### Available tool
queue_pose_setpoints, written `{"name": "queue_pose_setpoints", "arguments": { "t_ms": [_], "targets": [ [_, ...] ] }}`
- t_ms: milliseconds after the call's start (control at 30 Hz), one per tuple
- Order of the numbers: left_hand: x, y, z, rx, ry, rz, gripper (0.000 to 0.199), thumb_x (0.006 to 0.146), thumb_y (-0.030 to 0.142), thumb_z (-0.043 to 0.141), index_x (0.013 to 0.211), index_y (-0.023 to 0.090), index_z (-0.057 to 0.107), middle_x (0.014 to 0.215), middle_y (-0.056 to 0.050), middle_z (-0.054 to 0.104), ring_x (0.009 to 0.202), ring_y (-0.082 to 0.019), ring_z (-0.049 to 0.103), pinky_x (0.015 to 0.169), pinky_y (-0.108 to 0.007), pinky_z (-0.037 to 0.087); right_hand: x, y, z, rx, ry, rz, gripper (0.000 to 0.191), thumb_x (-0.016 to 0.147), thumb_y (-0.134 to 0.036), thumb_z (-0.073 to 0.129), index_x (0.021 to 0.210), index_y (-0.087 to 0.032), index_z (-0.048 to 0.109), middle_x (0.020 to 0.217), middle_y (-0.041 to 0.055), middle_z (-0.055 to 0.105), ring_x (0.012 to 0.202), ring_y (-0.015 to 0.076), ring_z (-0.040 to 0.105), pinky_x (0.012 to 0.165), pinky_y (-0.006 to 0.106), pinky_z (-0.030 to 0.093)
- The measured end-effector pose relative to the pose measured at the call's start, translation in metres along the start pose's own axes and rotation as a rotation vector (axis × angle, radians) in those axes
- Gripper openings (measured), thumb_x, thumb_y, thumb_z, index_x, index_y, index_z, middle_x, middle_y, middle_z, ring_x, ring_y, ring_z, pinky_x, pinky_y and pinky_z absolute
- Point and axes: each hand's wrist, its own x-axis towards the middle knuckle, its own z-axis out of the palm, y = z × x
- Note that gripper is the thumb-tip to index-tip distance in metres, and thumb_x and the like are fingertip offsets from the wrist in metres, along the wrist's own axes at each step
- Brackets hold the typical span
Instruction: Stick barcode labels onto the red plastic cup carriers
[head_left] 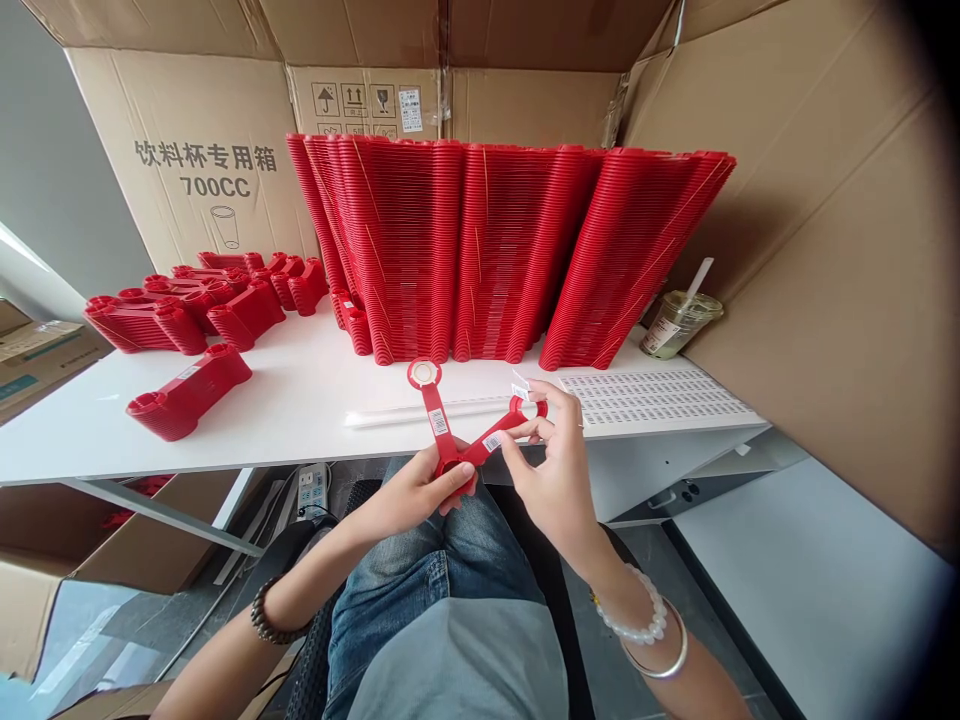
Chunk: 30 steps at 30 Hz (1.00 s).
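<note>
My left hand [427,490] is closed around the joined lower ends of two flat red strips with ring-shaped ends, fanned into a V. The left-leaning red strip [433,405] bears a barcode label [439,422]. Along the right-leaning red strip [477,450] lies another barcode label [492,442], with my right thumb tip beside it. My right hand [551,450] is bent at that strip's outer end, a small white label [520,390] at its index fingertip. Its other fingers curl behind the strip, so their contact is partly hidden.
Tall stacks of red strips [405,250] stand at the back of the white table [300,400]. Shorter red bundles [247,312] lie left. A label sheet [652,395] and a drink cup [679,322] are right. Cardboard walls [525,105] enclose the back and right.
</note>
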Motion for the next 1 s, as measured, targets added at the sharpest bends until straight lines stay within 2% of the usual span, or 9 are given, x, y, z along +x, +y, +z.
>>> {"name": "queue_pose_setpoints", "arguments": {
  "t_ms": [100, 233, 300, 367, 533, 667, 733, 900, 1000],
  "targets": [
    [-0.001, 0.002, 0.001, -0.035, 0.005, 0.011, 0.04, 0.094, 0.053, 0.049, 0.097, 0.014, 0.05, 0.078, 0.0, 0.055, 0.054, -0.006, 0.044, 0.052, -0.022, 0.036, -0.005, -0.001, 0.009, -0.167, 0.077, -0.165, 0.049, 0.087, -0.008, 0.055, 0.13, -0.025, 0.041, 0.123, 0.012, 0.051, 0.077, 0.0151, 0.065, 0.069, 0.035, 0.058],
    [-0.004, 0.005, 0.001, -0.071, -0.023, 0.057, 0.036, 0.095, 0.051, 0.049, 0.095, 0.015, 0.049, 0.078, 0.001, 0.053, 0.054, -0.005, 0.042, 0.055, -0.023, 0.038, -0.002, 0.0, 0.012, -0.48, 0.194, -0.368, 0.044, 0.09, -0.017, 0.059, 0.131, -0.023, 0.043, 0.123, 0.0162, 0.055, 0.106, 0.0265, 0.063, 0.082, 0.043, 0.055],
    [-0.004, 0.006, 0.0, -0.081, -0.026, 0.076, 0.035, 0.096, 0.05, 0.049, 0.095, 0.015, 0.048, 0.078, 0.001, 0.053, 0.053, -0.005, 0.041, 0.058, -0.024, 0.04, 0.002, 0.002, 0.01, -0.632, 0.264, -0.375, 0.047, 0.088, -0.026, 0.064, 0.131, -0.022, 0.044, 0.132, 0.0199, 0.052, 0.117, 0.0331, 0.058, 0.088, 0.051, 0.05],
    [-0.004, 0.006, 0.0, -0.082, -0.035, 0.081, 0.033, 0.096, 0.049, 0.049, 0.095, 0.015, 0.048, 0.078, 0.002, 0.053, 0.053, -0.005, 0.04, 0.059, -0.024, 0.041, 0.005, 0.003, 0.008, -0.692, 0.309, -0.334, 0.053, 0.087, -0.032, 0.066, 0.133, -0.02, 0.044, 0.14, 0.0237, 0.046, 0.124, 0.0375, 0.052, 0.092, 0.054, 0.045],
    [-0.003, 0.005, -0.001, -0.082, -0.045, 0.089, 0.034, 0.096, 0.049, 0.049, 0.098, 0.015, 0.048, 0.079, 0.001, 0.053, 0.054, -0.006, 0.04, 0.058, -0.024, 0.039, 0.004, 0.002, 0.008, -0.577, 0.214, -0.322, 0.051, 0.09, -0.038, 0.06, 0.135, -0.022, 0.041, 0.144, 0.0224, 0.042, 0.132, 0.0362, 0.044, 0.096, 0.053, 0.042],
    [-0.005, 0.007, -0.002, -0.021, -0.043, 0.059, 0.034, 0.096, 0.049, 0.048, 0.096, 0.015, 0.048, 0.08, 0.0, 0.053, 0.058, -0.007, 0.042, 0.055, -0.023, 0.036, 0.016, 0.01, -0.005, -0.472, 0.305, -0.188, 0.057, 0.087, -0.039, 0.063, 0.136, -0.025, 0.038, 0.145, 0.0217, 0.038, 0.135, 0.0394, 0.039, 0.098, 0.06, 0.037],
    [-0.006, 0.008, -0.004, 0.035, -0.037, 0.034, 0.033, 0.096, 0.048, 0.047, 0.096, 0.016, 0.049, 0.08, -0.001, 0.053, 0.061, -0.009, 0.043, 0.054, -0.023, 0.035, 0.025, 0.016, -0.015, -0.404, 0.29, -0.112, 0.06, 0.083, -0.036, 0.066, 0.135, -0.026, 0.038, 0.144, 0.0206, 0.038, 0.134, 0.0403, 0.039, 0.099, 0.062, 0.036],
    [-0.007, 0.009, -0.005, 0.345, 0.04, 0.057, 0.026, 0.097, 0.041, 0.045, 0.091, 0.017, 0.052, 0.079, -0.001, 0.054, 0.069, -0.013, 0.046, 0.065, -0.026, 0.039, 0.032, 0.016, -0.034, -0.328, 0.241, -0.093, 0.06, 0.077, -0.026, 0.07, 0.13, -0.027, 0.041, 0.139, 0.0163, 0.042, 0.132, 0.0369, 0.041, 0.103, 0.061, 0.034],
    [-0.006, 0.007, -0.001, 0.543, 0.02, 0.086, 0.017, 0.094, 0.032, 0.046, 0.087, 0.018, 0.054, 0.077, 0.0, 0.055, 0.068, -0.014, 0.047, 0.067, -0.026, 0.038, 0.029, 0.009, -0.04, -0.274, 0.22, -0.11, 0.063, 0.076, -0.027, 0.073, 0.131, -0.027, 0.042, 0.138, 0.0152, 0.041, 0.132, 0.0353, 0.04, 0.105, 0.059, 0.035]
  ]
}}
